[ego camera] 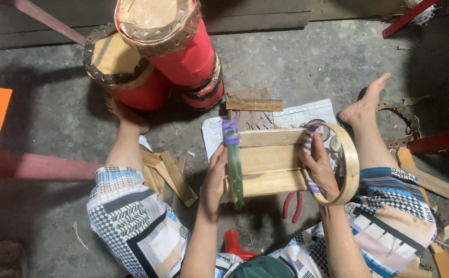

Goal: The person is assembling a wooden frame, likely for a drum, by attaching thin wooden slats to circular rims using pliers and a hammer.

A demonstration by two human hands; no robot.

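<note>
Concrete floor; left hand [213, 181] presses flat beside an upright green strip [233, 159] on a board [271, 158], right hand [318, 166] grips a hoop [349, 163], seemingly wrapped.

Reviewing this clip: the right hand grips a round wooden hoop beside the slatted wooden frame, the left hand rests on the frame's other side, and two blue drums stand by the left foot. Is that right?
One detail is off: the drums are red, not blue, as the head view shows. The rest holds: the right hand grips the round wooden hoop beside the slatted wooden frame, and the left hand rests on its other side.
</note>
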